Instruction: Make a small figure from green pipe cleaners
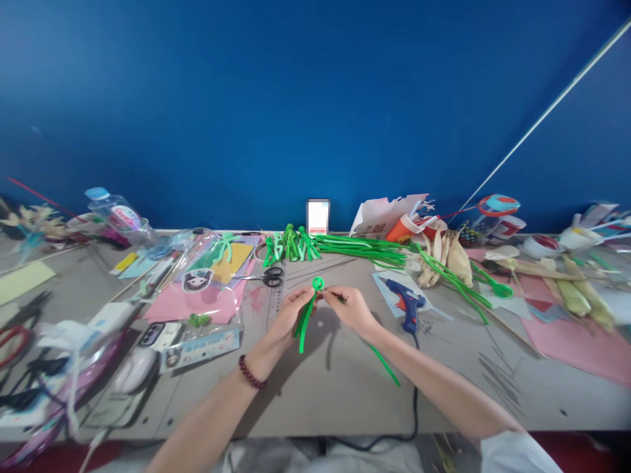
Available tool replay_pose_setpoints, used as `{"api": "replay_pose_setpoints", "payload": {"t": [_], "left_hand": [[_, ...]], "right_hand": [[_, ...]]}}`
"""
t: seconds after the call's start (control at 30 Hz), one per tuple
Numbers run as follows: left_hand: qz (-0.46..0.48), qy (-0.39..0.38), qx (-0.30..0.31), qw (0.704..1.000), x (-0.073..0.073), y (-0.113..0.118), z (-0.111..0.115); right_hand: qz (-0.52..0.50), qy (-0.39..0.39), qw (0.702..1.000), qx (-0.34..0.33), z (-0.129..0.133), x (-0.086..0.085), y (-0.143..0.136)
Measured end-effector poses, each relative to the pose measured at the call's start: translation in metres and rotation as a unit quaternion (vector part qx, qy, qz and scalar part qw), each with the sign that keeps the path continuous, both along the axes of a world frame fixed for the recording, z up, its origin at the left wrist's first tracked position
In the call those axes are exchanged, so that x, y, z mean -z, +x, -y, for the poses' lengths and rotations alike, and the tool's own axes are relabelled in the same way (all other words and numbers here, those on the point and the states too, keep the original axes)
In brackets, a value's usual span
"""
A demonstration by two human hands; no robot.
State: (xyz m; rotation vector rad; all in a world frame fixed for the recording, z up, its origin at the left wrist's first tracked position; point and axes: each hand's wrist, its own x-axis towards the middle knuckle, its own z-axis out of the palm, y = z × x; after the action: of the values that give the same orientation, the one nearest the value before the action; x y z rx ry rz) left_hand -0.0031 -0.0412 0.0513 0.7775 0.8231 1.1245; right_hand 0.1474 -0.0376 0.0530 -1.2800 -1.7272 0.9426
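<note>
Against a blue wall [276, 118], works over a grey bench [280, 407], cluttered at both sides and along the back. Pinches the green pipe cleaners [306, 323] in the left hand [294, 310], fingers closed just under a small green ring [318, 284], above the bench's middle. Grips the same piece from the other side with the right hand [349, 307], fingers closed beside the ring, with a green length [384, 365] showing below the wrist. Has black scissors [273, 276] behind the left hand and a blue glue gun [410, 303] beyond the right, its cord running down beneath the forearm.

Counts one glue gun, one white mouse [135, 370], and two pairs of scissors, including red-handled scissors [14, 344] far left. Cannot number the pile of green stems [362, 249] at the back.

Sees coloured sheets and a cartoon-face sticker [197, 280] in a clear bag [236, 318], a blue-capped bottle [123, 217] farther left, and an orange paper cup [401, 228] near the wall, contents unclear.
</note>
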Motion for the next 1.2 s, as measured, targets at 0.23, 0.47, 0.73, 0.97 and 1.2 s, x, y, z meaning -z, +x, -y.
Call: {"api": "replay_pose_setpoints", "payload": {"t": [0.23, 0.47, 0.73, 0.97, 1.2], "left_hand": [[-0.026, 0.023, -0.016, 0.999, 0.0062, -0.0001, -0.0007], [-0.024, 0.012, -0.025, 0.999, 0.0057, 0.0006, -0.0007], [-0.002, -0.006, -0.029, 1.0, 0.0059, 0.0004, -0.0003], [0.0, -0.032, -0.067, 0.997, 0.0083, 0.0013, -0.0018], [-0.007, -0.033, -0.085, 0.996, 0.0058, 0.0015, -0.0013]], "right_hand": [[-0.001, 0.011, 1.0, 0.002, 0.0005, -0.0004, -0.0007], [0.013, 0.02, 1.0, -0.001, 0.0012, -0.002, -0.0009], [0.006, 0.017, 1.0, 0.006, 0.0024, -0.0019, -0.0014], [-0.018, 0.006, 1.0, 0.01, 0.0014, 0.0004, -0.0007], [-0.042, -0.003, 0.999, 0.02, 0.0004, -0.0005, 0.0003]]}}
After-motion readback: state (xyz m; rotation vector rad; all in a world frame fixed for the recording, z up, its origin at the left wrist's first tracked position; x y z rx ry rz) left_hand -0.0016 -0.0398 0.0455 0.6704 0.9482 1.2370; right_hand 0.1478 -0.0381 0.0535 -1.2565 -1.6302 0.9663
